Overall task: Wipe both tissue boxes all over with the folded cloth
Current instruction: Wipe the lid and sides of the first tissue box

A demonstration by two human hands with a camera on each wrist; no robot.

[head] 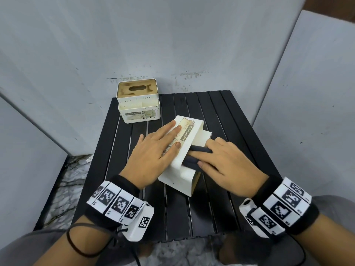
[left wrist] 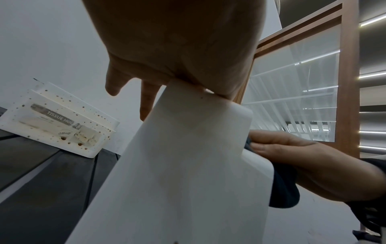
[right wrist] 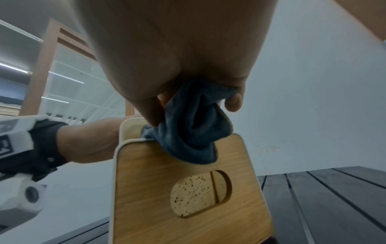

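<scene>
Black tabletop [head: 221,116], ctr: tipped tissue holder [head: 175,179], prob. light, stiff, slick; left hand [head: 153,150] flat on its broad side, right hand [head: 226,162] clenches soft cloth [head: 199,149].
</scene>
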